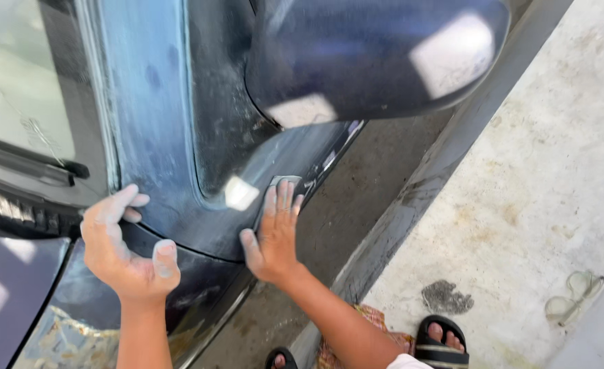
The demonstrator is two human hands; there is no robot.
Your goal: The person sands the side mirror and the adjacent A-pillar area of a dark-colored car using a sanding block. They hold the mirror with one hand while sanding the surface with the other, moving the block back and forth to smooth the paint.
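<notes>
A dark blue car body (179,123) fills the left and centre, its paint dull and sanded. My right hand (275,236) presses a small grey sheet of sandpaper (283,181) flat against the door panel below the side mirror (370,55). My left hand (124,249) rests on the panel edge beside the windscreen pillar, fingers curled and dusty, holding nothing.
The windscreen (15,89) with a wiper (29,164) lies at the left. A concrete kerb (418,184) runs diagonally beside the car, with a pale concrete slab (548,191) to the right. My sandalled foot (442,342) stands near it. Clear goggles (575,297) lie on the slab.
</notes>
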